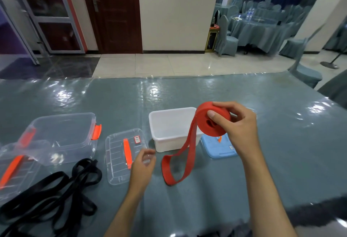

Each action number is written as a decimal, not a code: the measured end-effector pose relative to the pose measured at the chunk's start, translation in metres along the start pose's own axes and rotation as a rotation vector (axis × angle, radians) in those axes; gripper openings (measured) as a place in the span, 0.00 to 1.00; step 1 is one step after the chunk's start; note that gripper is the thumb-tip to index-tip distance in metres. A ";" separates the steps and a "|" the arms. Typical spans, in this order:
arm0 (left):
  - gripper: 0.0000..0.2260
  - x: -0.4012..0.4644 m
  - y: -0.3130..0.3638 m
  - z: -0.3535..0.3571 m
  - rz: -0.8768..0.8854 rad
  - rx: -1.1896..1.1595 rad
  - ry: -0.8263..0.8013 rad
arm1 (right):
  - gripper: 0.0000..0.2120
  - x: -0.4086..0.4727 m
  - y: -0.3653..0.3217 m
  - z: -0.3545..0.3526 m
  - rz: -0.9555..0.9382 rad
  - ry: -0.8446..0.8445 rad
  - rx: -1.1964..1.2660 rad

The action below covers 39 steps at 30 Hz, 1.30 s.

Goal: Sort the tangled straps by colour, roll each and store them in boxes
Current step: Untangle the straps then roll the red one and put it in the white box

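Where the plastic-covered grey-blue table [187, 94] fills the lower view, everything for the job sits on it. Largest on it: clear box [62, 135] with orange latches, far left, open-topped. Black straps [48, 195] lie in a loose tangle in front of it, near the left edge, partly running out of view. A clear lid [13, 173] with an orange handle lies tilted at the far left, touching the clear box. White box [171, 127] stands mid-table, open. A second clear lid [124, 154] with an orange handle lies flat between the clear box and the white box. Blue lid [218, 147] lies flat just right of the white box, partly hidden by the roll.

Red strap [216, 122]: mostly wound into a roll, held above the table beside the white box's right end; its free loop hangs down and its end rests on the table in front of that box.

Right hand [234, 124] grips the roll, thumb on its near face, fingers curled over the rim. Left hand [143, 163] hovers over the second clear lid's near corner, fingers loosely curled, holding nothing, blurred.
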State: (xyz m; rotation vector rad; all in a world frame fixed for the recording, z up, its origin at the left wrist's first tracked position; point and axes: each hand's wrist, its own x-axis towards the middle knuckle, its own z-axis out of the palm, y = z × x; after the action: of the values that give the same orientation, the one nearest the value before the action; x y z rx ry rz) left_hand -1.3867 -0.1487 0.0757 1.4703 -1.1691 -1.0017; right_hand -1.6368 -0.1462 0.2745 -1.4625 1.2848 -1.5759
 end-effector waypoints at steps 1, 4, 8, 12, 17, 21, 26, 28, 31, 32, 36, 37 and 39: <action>0.09 0.005 0.021 0.004 0.076 -0.019 -0.014 | 0.11 0.001 0.000 -0.001 0.000 -0.007 0.004; 0.07 0.013 0.087 0.015 0.269 -0.103 -0.101 | 0.12 0.003 0.001 -0.005 0.002 -0.033 0.000; 0.16 0.015 0.152 0.030 0.386 -0.168 -0.363 | 0.12 0.006 0.002 -0.008 -0.006 -0.064 -0.019; 0.17 0.024 0.185 0.037 0.290 -0.177 -0.578 | 0.12 0.010 -0.002 -0.009 -0.021 -0.075 0.049; 0.14 0.031 0.201 0.035 0.342 -0.273 -0.560 | 0.12 0.015 -0.008 -0.008 -0.064 -0.044 0.202; 0.13 0.031 0.212 0.036 0.426 -0.281 -0.451 | 0.10 0.021 -0.003 -0.011 0.002 -0.088 0.253; 0.19 0.026 0.211 0.040 0.405 -0.295 -0.405 | 0.15 0.027 -0.002 -0.024 0.040 -0.154 0.169; 0.21 0.024 0.208 0.041 0.418 -0.299 -0.377 | 0.17 0.027 -0.002 -0.021 0.016 -0.116 0.191; 0.28 0.025 0.207 0.039 0.407 -0.332 -0.338 | 0.14 0.025 0.007 -0.014 0.035 -0.134 0.186; 0.29 0.026 0.206 0.039 0.415 -0.333 -0.322 | 0.13 0.025 0.009 -0.013 0.072 -0.164 0.196; 0.26 0.024 0.203 0.039 0.412 -0.321 -0.318 | 0.16 0.027 0.014 -0.009 0.134 -0.259 0.182; 0.25 0.025 0.201 0.038 0.394 -0.323 -0.314 | 0.16 0.028 0.014 -0.008 0.119 -0.238 0.176; 0.23 0.028 0.199 0.029 0.387 -0.276 -0.302 | 0.17 0.029 0.012 -0.004 0.075 -0.206 0.151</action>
State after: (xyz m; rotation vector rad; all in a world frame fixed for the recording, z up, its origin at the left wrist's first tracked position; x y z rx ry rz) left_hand -1.4454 -0.1954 0.2649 0.8521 -1.4005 -1.0819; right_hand -1.6479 -0.1754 0.2738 -1.4241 1.0662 -1.4015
